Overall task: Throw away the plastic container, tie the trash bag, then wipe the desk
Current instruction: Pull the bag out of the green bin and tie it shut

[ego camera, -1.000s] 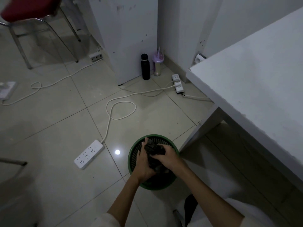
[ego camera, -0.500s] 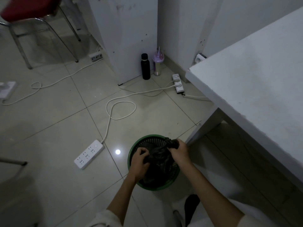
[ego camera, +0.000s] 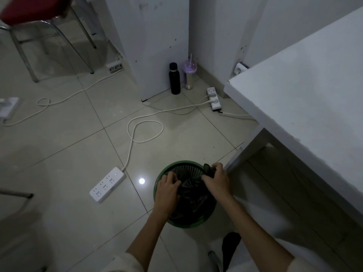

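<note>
A round green mesh bin (ego camera: 177,224) stands on the tiled floor beside the leg of a white desk (ego camera: 306,107). A black trash bag (ego camera: 193,195) fills the bin. My left hand (ego camera: 167,190) grips a bunch of the bag at the bin's left side. My right hand (ego camera: 216,180) grips another bunch of the bag near the bin's far right rim, with a tuft of black plastic sticking out past its fingers. The plastic container is not visible.
A white power strip (ego camera: 107,184) lies left of the bin, its cord looping across the floor to a second strip (ego camera: 214,98) by the wall. A black bottle (ego camera: 174,78) and a purple cup (ego camera: 189,76) stand at a white cabinet. A red chair (ego camera: 35,14) is far left.
My hands were together over the middle of the bin; they have pulled apart, the right toward the far right rim, the left to the left, each drawing out bag plastic.
</note>
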